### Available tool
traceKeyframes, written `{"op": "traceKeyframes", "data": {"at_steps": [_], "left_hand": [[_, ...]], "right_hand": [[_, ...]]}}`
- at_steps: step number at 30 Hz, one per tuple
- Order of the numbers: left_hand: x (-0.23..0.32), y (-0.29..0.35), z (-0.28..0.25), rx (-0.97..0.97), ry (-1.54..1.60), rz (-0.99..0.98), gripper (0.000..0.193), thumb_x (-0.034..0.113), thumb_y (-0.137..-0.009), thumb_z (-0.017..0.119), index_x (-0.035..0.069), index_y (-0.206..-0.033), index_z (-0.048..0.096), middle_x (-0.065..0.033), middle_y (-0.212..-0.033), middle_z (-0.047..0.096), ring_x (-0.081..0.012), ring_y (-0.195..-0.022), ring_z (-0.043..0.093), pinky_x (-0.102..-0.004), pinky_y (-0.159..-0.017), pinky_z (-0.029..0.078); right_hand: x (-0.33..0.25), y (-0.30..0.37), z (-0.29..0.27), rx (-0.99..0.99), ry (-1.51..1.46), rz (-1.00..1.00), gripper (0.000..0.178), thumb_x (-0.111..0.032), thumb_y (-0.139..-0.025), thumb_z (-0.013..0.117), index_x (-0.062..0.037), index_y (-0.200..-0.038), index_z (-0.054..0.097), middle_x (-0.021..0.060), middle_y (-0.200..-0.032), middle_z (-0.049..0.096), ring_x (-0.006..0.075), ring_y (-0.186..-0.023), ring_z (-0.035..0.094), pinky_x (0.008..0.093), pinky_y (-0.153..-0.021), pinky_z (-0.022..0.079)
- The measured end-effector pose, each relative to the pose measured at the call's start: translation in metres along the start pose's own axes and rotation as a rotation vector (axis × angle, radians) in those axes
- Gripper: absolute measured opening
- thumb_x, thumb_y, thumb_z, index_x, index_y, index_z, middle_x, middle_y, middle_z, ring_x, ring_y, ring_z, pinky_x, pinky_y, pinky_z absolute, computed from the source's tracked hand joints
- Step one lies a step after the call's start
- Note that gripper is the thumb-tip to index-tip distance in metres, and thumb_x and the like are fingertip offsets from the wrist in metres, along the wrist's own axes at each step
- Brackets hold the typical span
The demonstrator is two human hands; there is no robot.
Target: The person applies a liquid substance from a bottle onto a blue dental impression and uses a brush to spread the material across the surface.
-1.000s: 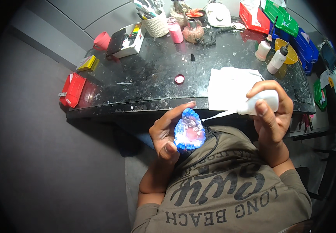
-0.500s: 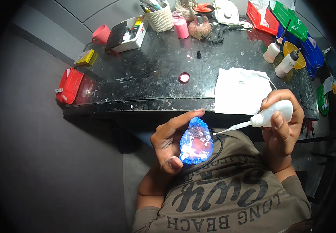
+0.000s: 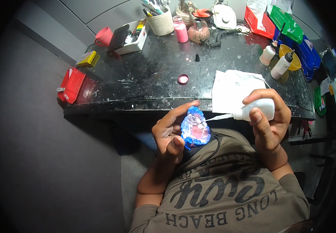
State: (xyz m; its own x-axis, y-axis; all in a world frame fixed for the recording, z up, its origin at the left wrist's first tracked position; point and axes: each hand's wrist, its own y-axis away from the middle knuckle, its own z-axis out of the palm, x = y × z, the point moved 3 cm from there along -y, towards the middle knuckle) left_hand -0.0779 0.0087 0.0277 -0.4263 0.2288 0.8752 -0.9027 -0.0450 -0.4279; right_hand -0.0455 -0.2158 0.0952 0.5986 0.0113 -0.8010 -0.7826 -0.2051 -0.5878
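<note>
My left hand (image 3: 170, 134) cupped the blue mould (image 3: 195, 127) upright at my chest, below the edge of the black worktop (image 3: 152, 73). My right hand (image 3: 269, 120) was clamped on the white squeeze bottle (image 3: 256, 110), lying level, its nozzle pointing left and just meeting the mould's right rim, hands apart.

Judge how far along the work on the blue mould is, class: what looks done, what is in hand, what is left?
Done: pink and white material already sits inside the blue mould. In hand: the left hand cradles the mould while the right hand aims a white squeeze bottle, nozzle at its rim. Left: probably more filling; whether liquid flows cannot be told.
</note>
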Motion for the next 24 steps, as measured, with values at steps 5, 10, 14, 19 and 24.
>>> {"op": "traceKeyframes", "data": {"at_steps": [5, 10, 14, 19, 24], "left_hand": [[-0.003, -0.001, -0.001, 0.004, 0.028, -0.013, 0.099, 0.07, -0.087, 0.067, -0.016, -0.133, 0.054, -0.0271, -0.129, 0.064, -0.0218, -0.109, 0.068, -0.0326, -0.094, 0.055], [-0.006, 0.001, -0.002, -0.011, 0.074, -0.046, 0.099, 0.07, -0.087, 0.068, -0.017, -0.133, 0.054, -0.028, -0.129, 0.064, -0.0225, -0.109, 0.068, -0.0327, -0.094, 0.055], [-0.007, 0.001, 0.0, 0.008, 0.104, -0.05, 0.098, 0.068, -0.088, 0.068, -0.017, -0.132, 0.054, -0.0279, -0.128, 0.064, -0.0219, -0.109, 0.067, -0.0324, -0.095, 0.054], [-0.013, -0.004, -0.007, 0.022, 0.042, 0.045, 0.099, 0.069, -0.095, 0.055, -0.024, -0.128, 0.048, -0.0367, -0.117, 0.061, -0.0286, -0.069, 0.072, -0.0379, -0.057, 0.062], [-0.016, -0.004, -0.01, 0.049, 0.08, 0.075, 0.094, 0.064, -0.098, 0.051, -0.024, -0.13, 0.046, -0.0352, -0.114, 0.061, -0.0294, -0.065, 0.069, -0.0379, -0.054, 0.059]], "right_hand": [[0.004, 0.0, 0.0, 0.0, -0.009, 0.028, 0.021, -0.015, -0.094, 0.067, 0.0032, -0.105, 0.066, 0.0042, -0.084, 0.066, 0.0068, -0.067, 0.057, 0.02, -0.062, 0.042], [0.006, 0.0, -0.001, 0.013, -0.032, 0.049, 0.021, -0.015, -0.094, 0.067, 0.0035, -0.105, 0.066, 0.0047, -0.086, 0.066, 0.0071, -0.07, 0.057, 0.0197, -0.064, 0.042], [0.009, 0.0, -0.004, 0.026, -0.025, 0.042, 0.022, -0.015, -0.094, 0.067, 0.0036, -0.105, 0.066, 0.0029, -0.086, 0.064, 0.0055, -0.07, 0.055, 0.0196, -0.064, 0.04], [0.019, -0.005, -0.013, 0.117, -0.06, 0.096, 0.021, -0.014, -0.095, 0.066, 0.0038, -0.106, 0.066, 0.0001, -0.082, 0.062, 0.0033, -0.07, 0.052, 0.0186, -0.062, 0.038], [0.068, -0.018, -0.032, 0.189, 0.009, 0.181, 0.012, -0.008, -0.097, 0.066, 0.0003, -0.105, 0.068, -0.0034, -0.078, 0.059, 0.0011, -0.066, 0.047, 0.0186, -0.057, 0.034]]}}
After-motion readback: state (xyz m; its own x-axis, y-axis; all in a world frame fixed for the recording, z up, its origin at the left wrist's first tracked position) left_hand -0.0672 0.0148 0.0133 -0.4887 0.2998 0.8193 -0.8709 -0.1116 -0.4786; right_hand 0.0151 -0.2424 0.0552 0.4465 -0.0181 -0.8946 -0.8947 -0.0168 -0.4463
